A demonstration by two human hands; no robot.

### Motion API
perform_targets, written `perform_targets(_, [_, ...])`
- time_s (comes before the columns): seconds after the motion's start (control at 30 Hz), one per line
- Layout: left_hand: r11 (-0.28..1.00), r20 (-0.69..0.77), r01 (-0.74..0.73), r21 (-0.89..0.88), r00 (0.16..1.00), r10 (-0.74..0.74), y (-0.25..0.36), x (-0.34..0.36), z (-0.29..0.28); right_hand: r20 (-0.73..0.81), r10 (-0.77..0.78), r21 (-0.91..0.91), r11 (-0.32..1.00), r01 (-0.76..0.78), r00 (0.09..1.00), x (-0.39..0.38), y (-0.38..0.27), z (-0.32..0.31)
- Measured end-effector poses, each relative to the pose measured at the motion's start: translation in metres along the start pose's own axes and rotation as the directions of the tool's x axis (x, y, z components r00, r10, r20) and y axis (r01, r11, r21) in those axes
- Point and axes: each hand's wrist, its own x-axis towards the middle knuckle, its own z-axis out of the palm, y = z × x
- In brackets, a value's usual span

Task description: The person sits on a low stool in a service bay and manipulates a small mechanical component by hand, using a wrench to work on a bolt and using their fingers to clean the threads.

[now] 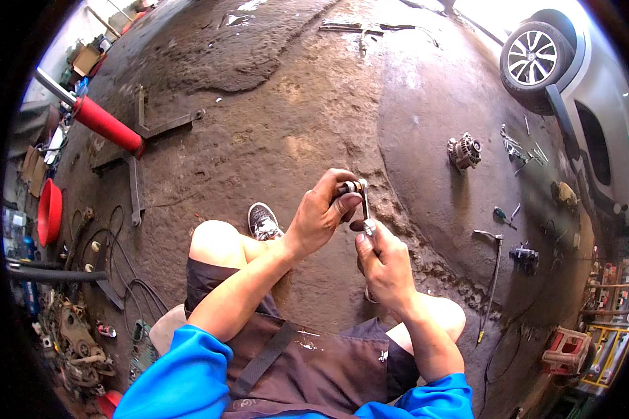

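Flanking held metal tool (366, 202): alternator (464, 151), car (618, 91) right; red post (106, 124) left.

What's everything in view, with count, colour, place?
tool: 1, silver, centre
cylindrical piece: 1, dark, at tool's far end
car: 1, grey, right
alternator: 1, metallic, floor right
loose tools: several, silver, floor near car
long bar: 1, metallic, floor right
post: 1, red, left
round object: 1, red, left
machine parts: many, brown, lower left
stand: 1, red, lower right
other small items: uncounted, mixed, scattered
shoe: 1 clear, patterned, floor centre
apron: 1, brown, lap
left grip: 1, bare, around cylindrical piece
right grip: 1, bare, on tool
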Motion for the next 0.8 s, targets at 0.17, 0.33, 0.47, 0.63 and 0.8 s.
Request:
perform_targets(0.17, [0.966,-0.043,0.057,0.251,0.998,-0.048,-0.005,-0.004,0.002,-0.043,-0.03,-0.074,0.997,0.027,0.999,0.002,0.003,0.002])
perform_targets(0.33, [0.966,-0.267,0.169,0.197,0.957,-0.113,-0.02,-0.001,0.013,-0.186,-0.045,-0.043,0.998,0.038,0.982,0.017,0.019,0.034])
perform_targets(0.47, [0.944,-0.332,0.184,0.275,0.939,-0.086,-0.035,0.002,0.014,-0.275,-0.146,-0.184,0.978,0.097,0.95,0.022,0.032,0.047])
perform_targets(0.63, [0.92,-0.352,0.127,0.372,0.936,0.014,-0.038,-0.001,0.012,-0.293,-0.083,-0.232,0.973,0.014,0.953,0.024,0.028,0.058])
perform_targets(0.8, [0.926,-0.386,0.223,0.306,0.918,-0.094,-0.03,0.001,0.015,-0.322,-0.14,-0.29,0.956,0.043,0.936,0.028,0.041,0.067])
